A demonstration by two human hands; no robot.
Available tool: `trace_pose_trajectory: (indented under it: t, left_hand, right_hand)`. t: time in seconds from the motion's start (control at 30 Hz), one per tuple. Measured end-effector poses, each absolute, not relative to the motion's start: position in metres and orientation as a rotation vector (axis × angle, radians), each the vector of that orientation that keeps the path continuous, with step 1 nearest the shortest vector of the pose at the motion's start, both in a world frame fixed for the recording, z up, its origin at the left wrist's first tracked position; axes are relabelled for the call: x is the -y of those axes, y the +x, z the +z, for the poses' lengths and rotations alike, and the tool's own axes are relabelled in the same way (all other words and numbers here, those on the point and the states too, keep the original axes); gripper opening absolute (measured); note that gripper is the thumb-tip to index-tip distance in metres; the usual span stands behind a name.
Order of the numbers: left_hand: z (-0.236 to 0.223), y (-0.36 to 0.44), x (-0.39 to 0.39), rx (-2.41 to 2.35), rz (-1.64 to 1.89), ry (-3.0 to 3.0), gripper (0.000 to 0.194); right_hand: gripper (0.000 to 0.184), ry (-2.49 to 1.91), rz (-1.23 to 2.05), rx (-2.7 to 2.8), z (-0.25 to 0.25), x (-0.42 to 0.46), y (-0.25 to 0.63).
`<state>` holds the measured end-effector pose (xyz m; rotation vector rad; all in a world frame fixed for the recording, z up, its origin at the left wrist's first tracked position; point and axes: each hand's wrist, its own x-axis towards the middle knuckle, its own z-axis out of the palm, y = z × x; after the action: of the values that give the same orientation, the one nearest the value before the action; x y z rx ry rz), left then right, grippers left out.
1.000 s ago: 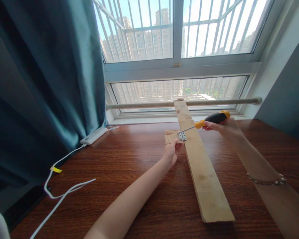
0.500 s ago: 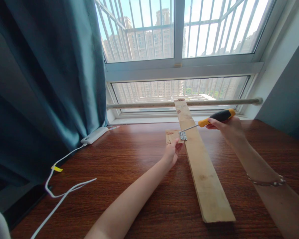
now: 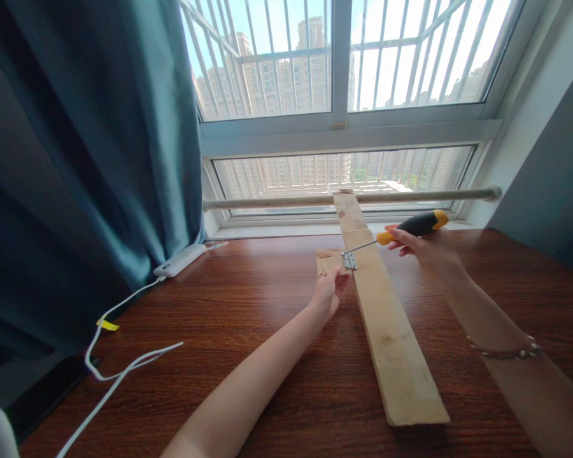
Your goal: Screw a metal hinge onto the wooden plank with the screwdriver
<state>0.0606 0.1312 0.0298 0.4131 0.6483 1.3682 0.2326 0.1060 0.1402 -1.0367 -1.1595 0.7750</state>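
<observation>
My right hand is closed around a screwdriver with a yellow and black handle. The tip of its thin shaft touches the upper left part of a small metal hinge. One leaf of the hinge lies on a small wooden block, the other on the left edge of a long wooden board. Thumb and fingers of my left hand pinch the block's lower right corner beside the hinge. Whether a screw sits under the tip is too small to tell.
The board runs across the brown wooden table toward the window, its far end by a horizontal pipe. A white power strip with a white cable lies at left by the blue curtain.
My right hand and the screwdriver handle have shifted slightly left, and the fingers have changed their position on the handle. My left hand, block and board look the same.
</observation>
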Motion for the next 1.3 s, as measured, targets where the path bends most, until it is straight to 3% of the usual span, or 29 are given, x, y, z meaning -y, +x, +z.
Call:
trace_pose_trajectory:
  t: [0.2,0.53,0.73,0.83,0.97,1.2,1.3]
  left_hand:
    - [0.031,0.059,-0.130,-0.641,1.367,0.422,0.011]
    - [0.028,0.060,-0.132,-0.643,1.378,0.442,0.016]
    - [0.027,0.060,-0.132,-0.638,1.373,0.440,0.011]
    - [0.028,0.060,-0.132,-0.639,1.371,0.437,0.010]
    - [0.029,0.060,-0.132,-0.650,1.366,0.431,0.011]
    - [0.029,0.060,-0.132,-0.657,1.367,0.433,0.016]
    - [0.029,0.060,-0.131,-0.658,1.369,0.433,0.015]
  right_hand:
    - [0.040,-0.876,1.077,1.136,0.146,-0.105,0.245]
    - [0.035,-1.188,0.448,1.149,0.132,-0.112,0.229]
    - [0.044,-0.983,0.915,1.140,0.137,-0.114,0.241]
    - [0.043,-0.977,0.991,1.178,0.139,-0.114,0.248]
    - [0.032,-1.053,0.820,1.150,0.137,-0.114,0.244]
    - [0.031,-1.242,0.446,1.143,0.125,-0.115,0.228]
    - [0.030,-1.185,0.469,1.161,0.122,-0.116,0.225]
